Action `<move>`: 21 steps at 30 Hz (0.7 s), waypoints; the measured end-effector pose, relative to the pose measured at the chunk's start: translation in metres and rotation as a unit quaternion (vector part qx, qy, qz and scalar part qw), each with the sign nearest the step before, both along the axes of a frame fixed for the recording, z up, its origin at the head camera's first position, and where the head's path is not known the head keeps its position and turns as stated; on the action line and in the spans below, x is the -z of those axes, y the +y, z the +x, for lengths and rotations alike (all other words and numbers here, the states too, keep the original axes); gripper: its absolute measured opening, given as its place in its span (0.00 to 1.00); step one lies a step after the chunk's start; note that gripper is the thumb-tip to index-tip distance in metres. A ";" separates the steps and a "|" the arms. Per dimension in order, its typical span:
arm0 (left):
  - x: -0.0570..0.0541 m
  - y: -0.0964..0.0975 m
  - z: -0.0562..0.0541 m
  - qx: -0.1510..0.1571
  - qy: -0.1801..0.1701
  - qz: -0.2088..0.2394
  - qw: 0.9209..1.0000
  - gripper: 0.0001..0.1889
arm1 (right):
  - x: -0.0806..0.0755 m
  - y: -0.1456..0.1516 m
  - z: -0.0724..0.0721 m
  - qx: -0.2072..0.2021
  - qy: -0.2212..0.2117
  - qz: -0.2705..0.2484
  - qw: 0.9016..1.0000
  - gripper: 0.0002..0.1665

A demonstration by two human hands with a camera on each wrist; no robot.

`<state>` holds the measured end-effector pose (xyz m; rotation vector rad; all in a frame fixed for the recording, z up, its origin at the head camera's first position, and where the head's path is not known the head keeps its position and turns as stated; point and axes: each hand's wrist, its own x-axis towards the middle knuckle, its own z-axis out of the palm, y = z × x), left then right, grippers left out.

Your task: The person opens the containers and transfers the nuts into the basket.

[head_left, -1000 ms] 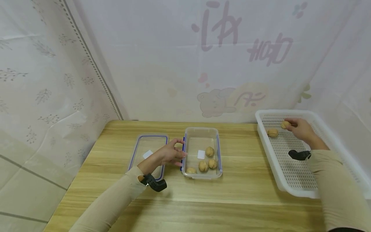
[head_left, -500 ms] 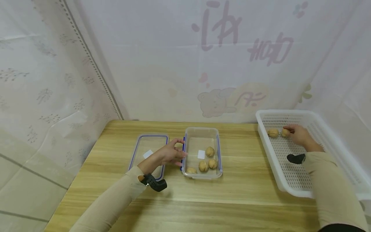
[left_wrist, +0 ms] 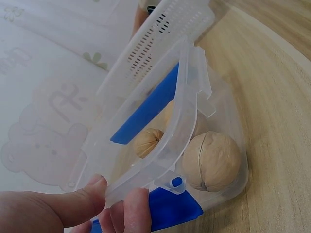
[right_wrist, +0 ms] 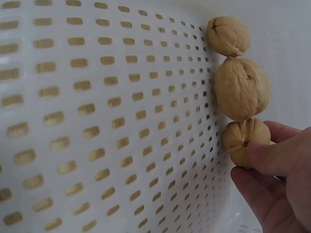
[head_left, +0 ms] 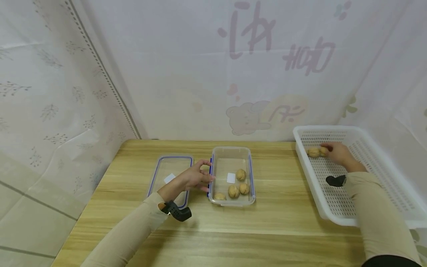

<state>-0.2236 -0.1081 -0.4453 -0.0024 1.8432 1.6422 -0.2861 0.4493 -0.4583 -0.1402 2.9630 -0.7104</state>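
At the tips of the right hand point(right_wrist: 291, 164) sits a pinched walnut point(right_wrist: 243, 141).

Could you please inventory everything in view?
Rectangular wooden tabletop: one, yellow-brown, centre
Rectangular plastic box with side clips: one, clear and blue, mid-table
Plastic lid: one, clear with blue edging, left of box
Rectangular perforated plastic basket: one, white, right side
Round walnuts: seven, light brown, four in the box, three in the basket
Small rectangular labels: two, white, at lid and box
Printed sheeting: count unclear, white, behind the table
Wrist devices: two, black, one per wrist
Forearm band: one, black, right forearm
Long sleeves: two, beige, both arms
Left hand: one, touching the box's left side
Right hand: one, pinching a basket walnut
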 end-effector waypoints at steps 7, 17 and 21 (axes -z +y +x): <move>-0.001 0.000 0.001 -0.001 0.000 -0.001 1.000 0.32 | 0.001 -0.003 -0.004 -0.001 -0.002 0.012 1.000 0.24; -0.001 0.000 0.001 -0.003 0.003 -0.003 1.000 0.32 | -0.003 -0.002 -0.002 -0.006 -0.010 0.025 1.000 0.27; -0.001 0.000 0.001 -0.003 0.002 -0.002 1.000 0.32 | -0.008 -0.002 -0.001 -0.008 -0.021 0.032 0.999 0.33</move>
